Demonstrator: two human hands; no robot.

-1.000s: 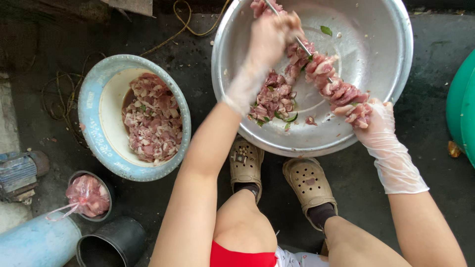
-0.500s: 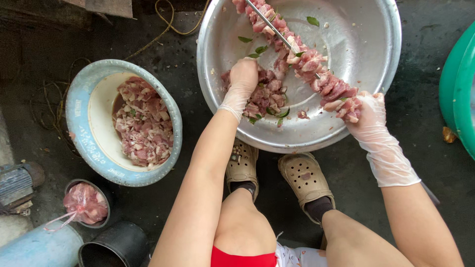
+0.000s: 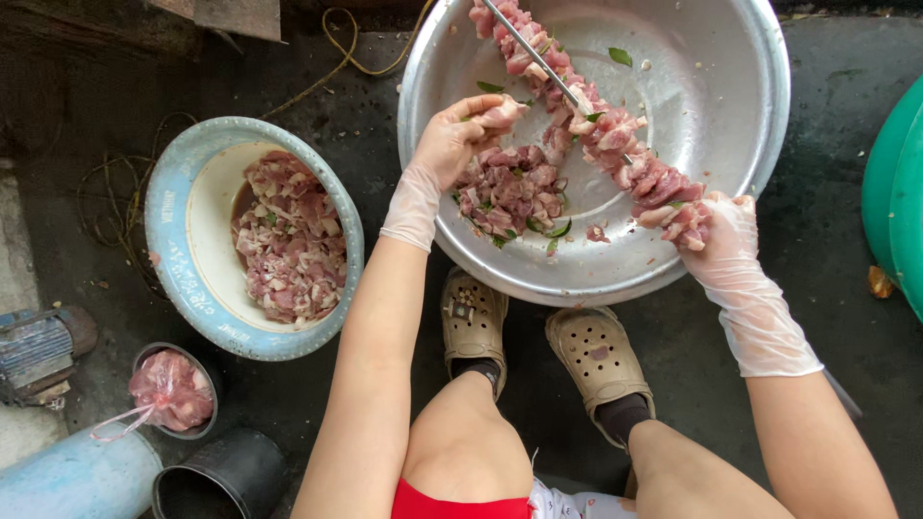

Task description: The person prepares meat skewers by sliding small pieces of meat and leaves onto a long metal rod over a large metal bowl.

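Fingers of your left hand [image 3: 452, 144] were pinched together on a small piece of meat [image 3: 502, 113], lifted just above the heap of meat pieces [image 3: 505, 187] in the lower left of the big metal basin [image 3: 750, 144]. That hand wore a thin clear glove, as did your right hand [image 3: 716, 240], whose fingers were clamped around the lower end of the skewer [image 3: 538, 56] at the right of centre.

Nearest you, at the bottom of the frame, were your bare knees and your two beige clogs [image 3: 534, 341], toes pointing up the frame and tucked just under the basin's near rim. At the lower left sat a small black pot [image 3: 216, 476] beside a pale blue pipe [image 3: 72, 481], and just above them a little bowl holding a tied plastic bag of meat [image 3: 173, 389].

Farther up on the left, a blue-rimmed bowl [image 3: 178, 259] stood on the dark ground, holding chopped raw meat in liquid, near the basin but apart from it.

The skewer ran slantwise from your right hand up to the top centre of the frame, packed with meat chunks [image 3: 615, 144] along most of its length, its bare metal showing near the top. A few green leaves [image 3: 620, 56] lay scattered in the basin. A green tub [image 3: 899, 183] stood at the right edge.
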